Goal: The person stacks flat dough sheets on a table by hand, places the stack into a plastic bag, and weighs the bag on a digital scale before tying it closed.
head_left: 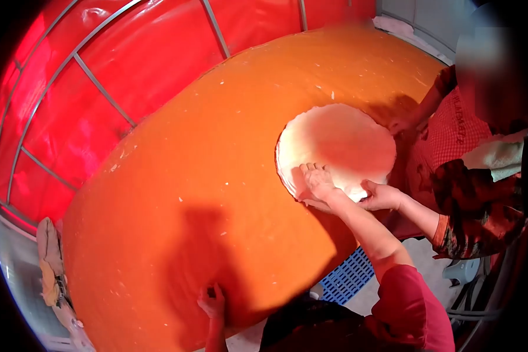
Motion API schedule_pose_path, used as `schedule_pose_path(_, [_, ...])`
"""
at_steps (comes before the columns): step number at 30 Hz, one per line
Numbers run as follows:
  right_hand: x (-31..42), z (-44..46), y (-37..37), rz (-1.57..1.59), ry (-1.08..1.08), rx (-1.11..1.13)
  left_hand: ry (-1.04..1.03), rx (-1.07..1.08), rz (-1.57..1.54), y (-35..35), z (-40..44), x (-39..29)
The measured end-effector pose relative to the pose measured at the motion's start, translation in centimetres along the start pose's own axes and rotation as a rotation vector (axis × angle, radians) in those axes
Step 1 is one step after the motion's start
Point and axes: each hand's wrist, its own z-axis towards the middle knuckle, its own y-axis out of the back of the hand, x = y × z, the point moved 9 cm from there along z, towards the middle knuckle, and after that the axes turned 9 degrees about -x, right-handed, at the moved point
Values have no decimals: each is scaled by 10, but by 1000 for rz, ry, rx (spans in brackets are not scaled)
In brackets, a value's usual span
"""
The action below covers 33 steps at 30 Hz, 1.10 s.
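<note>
pink sleeve (413,308) foremost, the right hand (318,180) seemingly steadies a pale disc (340,138), fingers open; the left hand (213,304) curls, grip unclear.

Through the head view I see a bright orange counter with a curved edge (158,176) — glossy red sheeting on a grey metal frame (158,53) behind it, a blue slatted plastic grate (347,276) on the pale floor (376,293) below, strong light throwing dark shadows.
</note>
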Motion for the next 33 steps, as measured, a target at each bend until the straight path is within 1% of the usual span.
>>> schedule_pose_path(1, [3,-1,1,8,17,103,17,6,-4,1,0,2])
schedule_pose_path(2, [4,1,4,52,36,38,33,13,-10,1,-1,4])
schedule_pose_path(4, [3,2,10,136,66,-93,-17,7,7,3,0,0])
schedule_pose_path(6, [11,4,2,103,165,6,-46,11,16,3,0,0])
schedule_pose_path(8, [26,3,7,-35,320,-43,-35,17,26,2,-3,5])
schedule_pose_path(10, [40,0,23,-270,291,-55,-27,14,-10,0,-4,7])
schedule_pose_path(13, [54,-8,27,-572,286,-142,-20,15,-42,1,-4,4])
schedule_pose_path(15, [50,-3,33,-594,284,-177,-49,3,-51,2,-1,-5])
schedule_pose_path(17, [32,18,48,-480,283,-197,-103,-27,-37,6,1,-12])
schedule_pose_path(18, [14,38,61,-316,264,-186,-81,-15,-49,7,2,-12])
schedule_pose_path(20, [-24,74,101,-67,177,-158,-27,11,-65,8,-3,-8])
schedule_pose_path(21, [-37,81,126,-79,102,-117,-35,3,-65,9,-6,-3])
schedule_pose_path(23, [-62,82,156,66,21,-118,-51,-13,-75,6,-11,10])
schedule_pose_path(26, [-57,51,204,122,100,-369,-16,-14,-141,8,-12,10])
schedule_pose_path(29, [-87,45,212,148,-128,-453,-33,-4,-144,10,-14,13])
schedule_pose_path(30, [-93,39,217,179,-112,-517,-47,3,-130,10,-15,13])
schedule_pose_path(32, [-119,44,220,139,-89,-642,-77,18,-109,9,-14,9])
schedule_pose_path(33, [-118,43,233,115,-71,-707,-76,-1,-127,10,-11,5])
